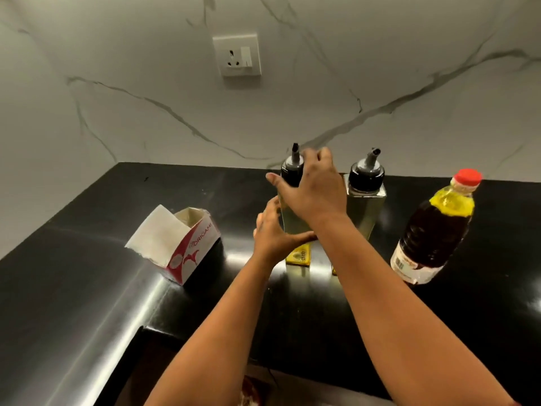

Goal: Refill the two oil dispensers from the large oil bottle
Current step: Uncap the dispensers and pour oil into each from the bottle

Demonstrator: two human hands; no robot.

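Now | left hand (270, 230) grips left dispenser (294, 218) body | right hand (314, 189) grasps its cap (291, 171)

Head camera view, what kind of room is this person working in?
Most likely a home kitchen: a dark countertop against a marble-look wall with a socket, two oil dispensers and a large oil bottle.

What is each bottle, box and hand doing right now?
Left glass oil dispenser: upright, black spout cap on, gripped by both hands.
Right glass oil dispenser: upright, capped, untouched.
Large red-capped oil bottle: closed, standing.
White-and-red tissue box: open.
Left hand: holds body.
Right hand: grips cap.
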